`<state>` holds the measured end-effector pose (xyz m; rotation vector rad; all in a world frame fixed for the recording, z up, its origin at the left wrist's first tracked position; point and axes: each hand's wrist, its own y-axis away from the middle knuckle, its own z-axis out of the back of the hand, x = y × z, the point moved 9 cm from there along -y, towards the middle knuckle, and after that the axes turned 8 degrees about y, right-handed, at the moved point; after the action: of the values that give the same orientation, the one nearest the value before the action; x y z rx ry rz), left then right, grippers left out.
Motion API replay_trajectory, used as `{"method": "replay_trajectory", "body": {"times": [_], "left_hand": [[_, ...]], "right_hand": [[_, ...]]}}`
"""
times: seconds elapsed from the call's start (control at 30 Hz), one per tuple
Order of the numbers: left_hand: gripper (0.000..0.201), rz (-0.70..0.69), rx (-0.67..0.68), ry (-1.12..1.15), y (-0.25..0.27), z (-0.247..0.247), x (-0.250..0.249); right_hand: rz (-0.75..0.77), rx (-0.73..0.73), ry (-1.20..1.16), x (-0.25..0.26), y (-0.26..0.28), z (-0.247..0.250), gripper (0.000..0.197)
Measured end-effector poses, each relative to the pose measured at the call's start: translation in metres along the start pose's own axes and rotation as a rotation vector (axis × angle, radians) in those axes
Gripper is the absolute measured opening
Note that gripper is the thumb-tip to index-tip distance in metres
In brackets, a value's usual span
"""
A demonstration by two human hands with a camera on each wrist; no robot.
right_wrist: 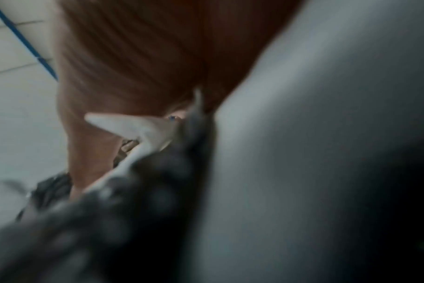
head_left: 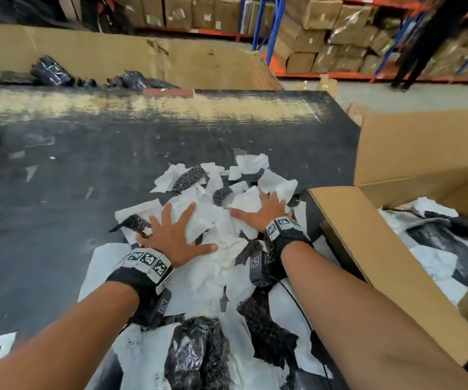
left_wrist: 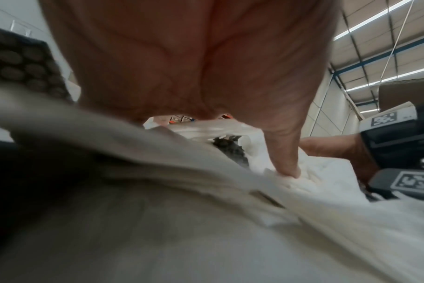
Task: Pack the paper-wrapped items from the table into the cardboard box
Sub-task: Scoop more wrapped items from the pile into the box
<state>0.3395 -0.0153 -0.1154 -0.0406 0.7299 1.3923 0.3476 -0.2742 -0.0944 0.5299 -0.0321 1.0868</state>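
A pile of dark, bumpy items in white paper (head_left: 215,220) lies on the black table (head_left: 86,153), reaching back to my body. My left hand (head_left: 175,235) lies flat on the pile's left side, fingers spread. My right hand (head_left: 263,211) lies flat on its right side, fingers spread too. In the left wrist view the left hand (left_wrist: 189,63) hangs over white paper (left_wrist: 322,176), its thumb tip touching it. The right wrist view is blurred; the right hand's palm (right_wrist: 138,57) sits on paper (right_wrist: 133,124). The open cardboard box (head_left: 368,249) stands at the right, holding several wrapped items (head_left: 446,243).
A tall cardboard wall (head_left: 114,54) stands behind the table, with black bags (head_left: 49,71) in front of it. Shelves of cartons (head_left: 325,38) fill the back. A person in black (head_left: 429,43) stands at the far right. Paper scraps dot the table's left half.
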Motion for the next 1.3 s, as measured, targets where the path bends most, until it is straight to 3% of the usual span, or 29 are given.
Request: {"method": "replay_trajectory", "body": {"times": [0.1,0.27,0.37,0.43,0.6,0.7,0.77,0.83,0.93,1.03,1.13,1.3], "left_hand": [[0.121,-0.011,0.012,-0.028,0.002,-0.005,-0.002],[0.131,-0.050,0.054,-0.020,0.017,-0.001,0.003],[0.143,-0.083,0.126,-0.034,0.026,0.005,0.009],[0.147,-0.084,0.169,-0.091,0.036,0.014,0.016],[0.137,-0.077,0.074,-0.282,0.052,0.066,0.011],[0.134,-0.176,-0.036,-0.140,0.042,0.090,-0.007],[0.138,-0.182,-0.022,-0.077,0.030,0.086,-0.011],[0.146,-0.129,0.071,-0.086,0.022,0.068,-0.011],[0.154,-0.098,0.225,-0.097,0.019,0.030,-0.009],[0.157,-0.108,0.248,-0.131,0.021,0.001,-0.003],[0.155,-0.112,0.211,-0.166,0.026,-0.012,0.002],[0.166,-0.162,0.077,-0.004,0.030,-0.003,-0.004]], "right_hand": [[0.106,-0.015,0.118,0.019,0.014,-0.013,0.122],[0.214,0.018,0.007,0.031,0.024,-0.036,0.110],[0.280,0.062,0.033,0.040,0.044,-0.037,0.121],[0.306,0.069,0.030,0.043,0.062,-0.027,0.117],[0.328,-0.185,-0.035,0.046,0.074,0.030,0.094],[0.254,-0.301,-0.026,0.041,0.056,0.052,0.095],[0.188,-0.247,-0.015,0.036,0.034,0.053,0.110],[0.153,-0.099,-0.022,0.035,0.013,0.040,0.126],[0.245,0.179,-0.060,0.049,0.003,0.012,0.137],[0.412,0.347,-0.019,0.071,0.021,-0.007,0.137],[0.542,0.403,0.100,0.081,0.043,-0.025,0.147],[0.589,0.269,0.257,0.075,0.055,-0.049,0.161]]}}
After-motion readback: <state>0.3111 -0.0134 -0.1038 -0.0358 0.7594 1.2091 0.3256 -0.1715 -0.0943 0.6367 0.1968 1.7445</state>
